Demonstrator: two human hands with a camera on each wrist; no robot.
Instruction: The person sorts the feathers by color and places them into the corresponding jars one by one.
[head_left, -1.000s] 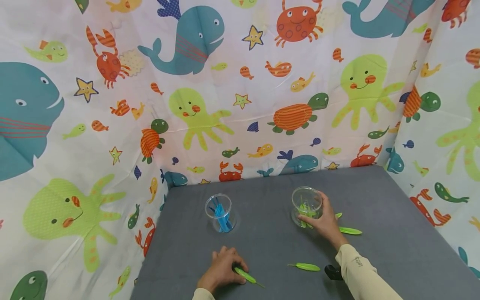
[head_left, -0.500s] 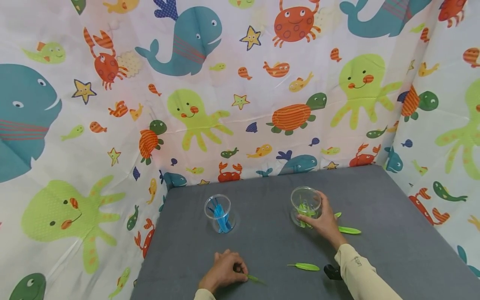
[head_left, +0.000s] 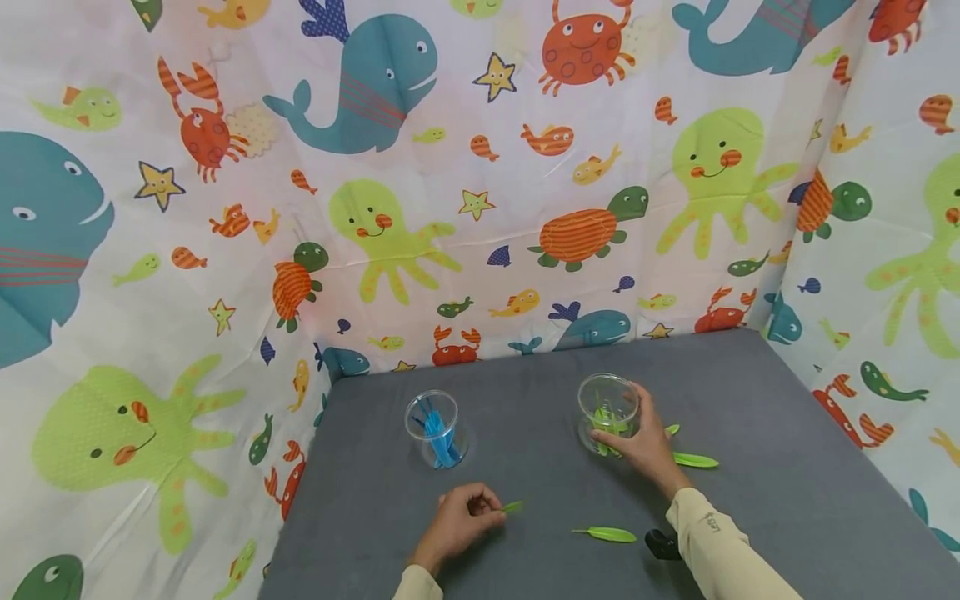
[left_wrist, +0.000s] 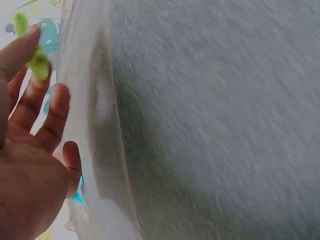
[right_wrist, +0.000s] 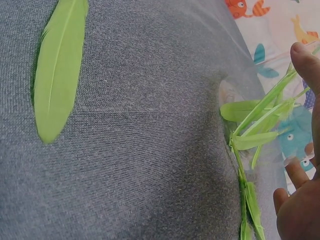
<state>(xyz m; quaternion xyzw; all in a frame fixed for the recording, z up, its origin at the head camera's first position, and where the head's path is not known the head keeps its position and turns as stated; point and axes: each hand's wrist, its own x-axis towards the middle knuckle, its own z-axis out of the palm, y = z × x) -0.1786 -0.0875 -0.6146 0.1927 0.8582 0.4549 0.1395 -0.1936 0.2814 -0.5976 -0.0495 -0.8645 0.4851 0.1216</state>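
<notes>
Between my left hand (head_left: pixel 461 523) and my right hand (head_left: pixel 637 442) lies a stretch of grey desk (head_left: pixel 787 500), and the thing that matters sits at my left fingertips: a green feather (head_left: pixel 512 506), pinched between curled thumb and fingers, with only its tip poking out to the right of my knuckles. Its long axis runs roughly left to right, pointing toward my other hand. In the left wrist view the same feather (left_wrist: pixel 35 60) shows as a small green bit against my fingers (left_wrist: pixel 30 95); the rest is blurred. Ahead and well to the right of that hand stands the clear cup of green feathers (head_left: pixel 608 412), and my right hand is wrapped around its near side, fingers curled against the wall, wrist resting low on the desk, sleeve trailing back toward me. So the right hand is the nearer one to that cup, touching it, while the left sits well apart from it. Straight ahead of my left hand, and nearer to it, is the clear cup of blue feathers (head_left: pixel 437 429). Loose green feathers lie around my right forearm: one (head_left: pixel 604 534) just left of the sleeve, another (head_left: pixel 695 460) just right of the hand.
</notes>
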